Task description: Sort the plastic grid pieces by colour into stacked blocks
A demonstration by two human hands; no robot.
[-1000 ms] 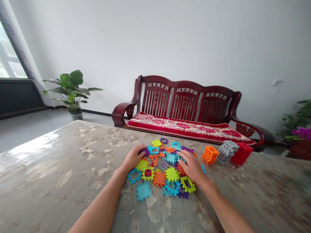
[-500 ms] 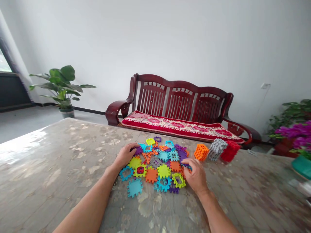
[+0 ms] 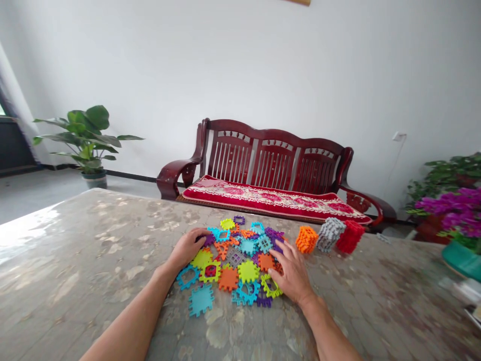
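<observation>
A pile of flat plastic building tiles with notched edges lies in the middle of the table. My left hand (image 3: 189, 247) rests at its left edge, fingers loosely bent and apart, touching or just beside a purple tile (image 3: 208, 240). My right hand (image 3: 292, 271) lies over the right side with its fingers spread, close to an orange tile (image 3: 266, 262) and a lime frame tile (image 3: 271, 287). Between the hands are a lime tile (image 3: 248, 271), a grey lattice tile (image 3: 235, 257) and another orange tile (image 3: 228, 278). A light blue tile (image 3: 201, 300) lies nearest me.
Stacks of orange (image 3: 307, 239), grey (image 3: 331, 234) and red (image 3: 350, 237) tiles stand to the right of the pile. Beyond the table (image 3: 112, 240) is a wooden bench (image 3: 270, 150). A teal flowerpot (image 3: 460, 260) with purple flowers is at the far right.
My right hand has moved left, further over the tiles, and its fingers have spread. My left hand remains by the purple tile. The view has shifted slightly.
</observation>
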